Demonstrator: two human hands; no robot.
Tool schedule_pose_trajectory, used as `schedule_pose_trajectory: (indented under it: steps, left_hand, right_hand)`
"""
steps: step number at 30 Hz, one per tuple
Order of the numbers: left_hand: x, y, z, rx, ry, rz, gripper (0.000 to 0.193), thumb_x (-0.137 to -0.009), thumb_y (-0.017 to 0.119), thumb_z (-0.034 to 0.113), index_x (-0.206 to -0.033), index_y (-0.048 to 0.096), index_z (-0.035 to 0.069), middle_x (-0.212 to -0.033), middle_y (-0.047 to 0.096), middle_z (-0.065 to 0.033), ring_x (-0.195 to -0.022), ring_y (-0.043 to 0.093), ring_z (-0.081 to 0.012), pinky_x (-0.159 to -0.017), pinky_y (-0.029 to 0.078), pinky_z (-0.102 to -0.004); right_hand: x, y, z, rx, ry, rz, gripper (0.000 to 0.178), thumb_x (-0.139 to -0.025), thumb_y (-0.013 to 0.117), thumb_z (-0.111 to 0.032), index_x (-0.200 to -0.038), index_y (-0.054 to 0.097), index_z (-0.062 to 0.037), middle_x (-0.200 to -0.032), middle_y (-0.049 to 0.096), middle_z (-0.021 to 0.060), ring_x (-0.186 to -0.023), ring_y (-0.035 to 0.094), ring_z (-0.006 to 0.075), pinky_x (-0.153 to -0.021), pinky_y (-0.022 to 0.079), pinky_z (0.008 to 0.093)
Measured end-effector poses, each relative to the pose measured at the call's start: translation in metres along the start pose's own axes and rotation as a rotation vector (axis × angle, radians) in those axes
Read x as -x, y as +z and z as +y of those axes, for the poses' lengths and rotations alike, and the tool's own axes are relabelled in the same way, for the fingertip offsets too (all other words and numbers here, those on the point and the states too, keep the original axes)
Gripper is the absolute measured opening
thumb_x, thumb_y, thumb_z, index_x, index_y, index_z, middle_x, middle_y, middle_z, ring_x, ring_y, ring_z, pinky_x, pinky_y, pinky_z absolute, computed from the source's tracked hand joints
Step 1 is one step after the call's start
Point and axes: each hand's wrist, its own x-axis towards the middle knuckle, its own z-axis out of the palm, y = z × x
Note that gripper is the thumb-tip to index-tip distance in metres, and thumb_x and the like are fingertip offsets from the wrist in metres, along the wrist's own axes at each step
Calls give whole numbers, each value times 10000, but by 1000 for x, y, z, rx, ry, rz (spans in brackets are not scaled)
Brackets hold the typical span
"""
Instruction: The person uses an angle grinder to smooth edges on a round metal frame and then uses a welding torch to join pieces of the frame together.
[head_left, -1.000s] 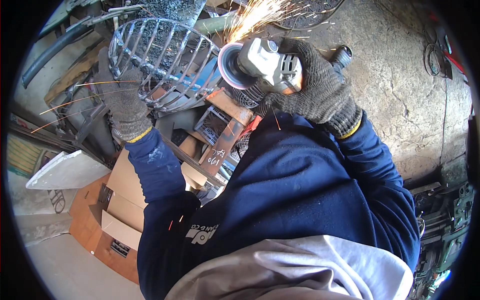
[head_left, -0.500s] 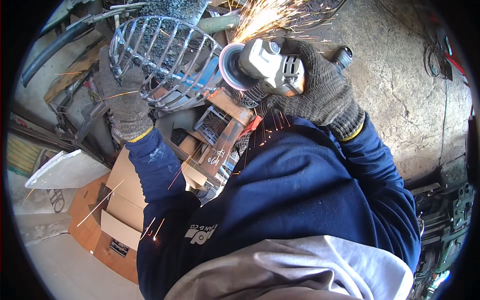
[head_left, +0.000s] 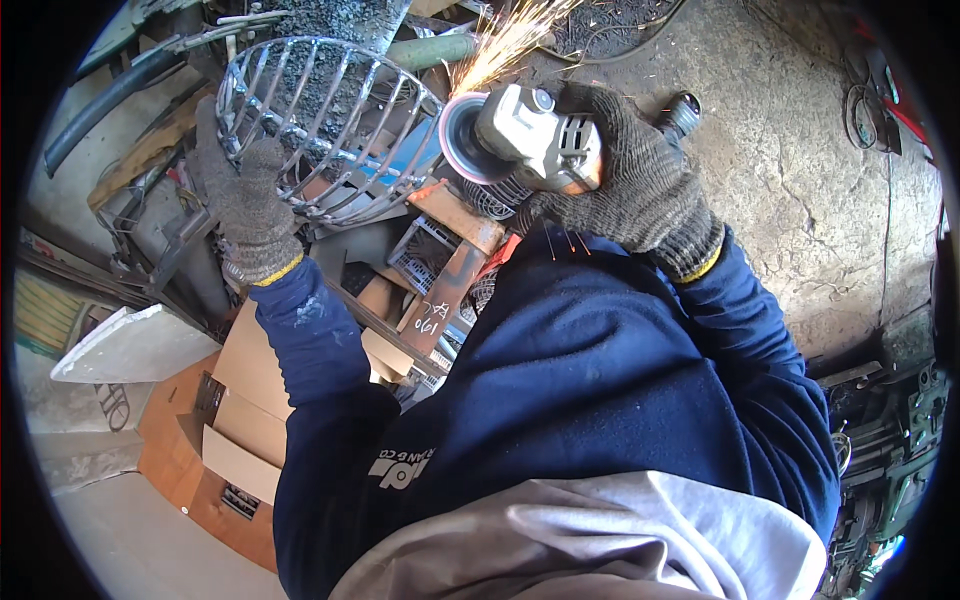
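Bright, uneven light. Spark spray (head_left: 510,45) beyond fingers of right hand (head_left: 640,180) burns near-white, streaks smeared. Concrete floor (head_left: 790,190) right of those fingers palest; machinery (head_left: 895,450) behind them, far right, in shadow. Glints on steel-bar basket (head_left: 345,153) by left hand's (head_left: 250,205) fingers. Fisheye: black rim, bowed edges.

the left grip (head_left: 250,195), in a grey knitted glove (head_left: 262,240), holds a silver basket of curved metal bars (head_left: 343,152); the right grip (head_left: 640,180) holds a white-and-grey angle grinder (head_left: 535,130), its pink-rimmed round disc (head_left: 463,140) at the basket's edge, orange sparks (head_left: 505,45) flying.
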Motion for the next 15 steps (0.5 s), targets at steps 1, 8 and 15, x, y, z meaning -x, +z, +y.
schedule_pose_trajectory:
  steps: [1, 8, 15]
  left_hand:
    - [-2, 0, 1, -23, 16, 4, 1016, -825, 651, 745, -1456, 468, -30, -1316, 582, -208, -1215, 558, -317, -1058, 412, -466]
    - [0, -2, 0, -101, 66, 14, 1028, -822, 624, 773, -1448, 480, -29, -1284, 588, -221, -1223, 535, -342, -1059, 390, -486]
    - [0, 0, 5, -105, 82, 19, 1008, -831, 631, 750, -1447, 478, -33, -1304, 573, -223, -1231, 527, -348, -1068, 378, -489]
  right_hand:
    - [-1, 0, -2, -9, 9, 0, 776, -733, 880, -428, -1303, 554, -15, -1115, 681, 189, -1041, 703, 318, -897, 572, 421]
    - [3, 3, 4, -26, -41, 9, 790, -722, 884, -419, -1331, 547, -45, -1202, 656, 199, -1125, 674, 333, -948, 555, 430]
    - [2, 1, -1, 25, -24, 11, 814, -691, 901, -410, -1315, 548, -26, -1196, 658, 197, -1112, 676, 333, -951, 555, 427]
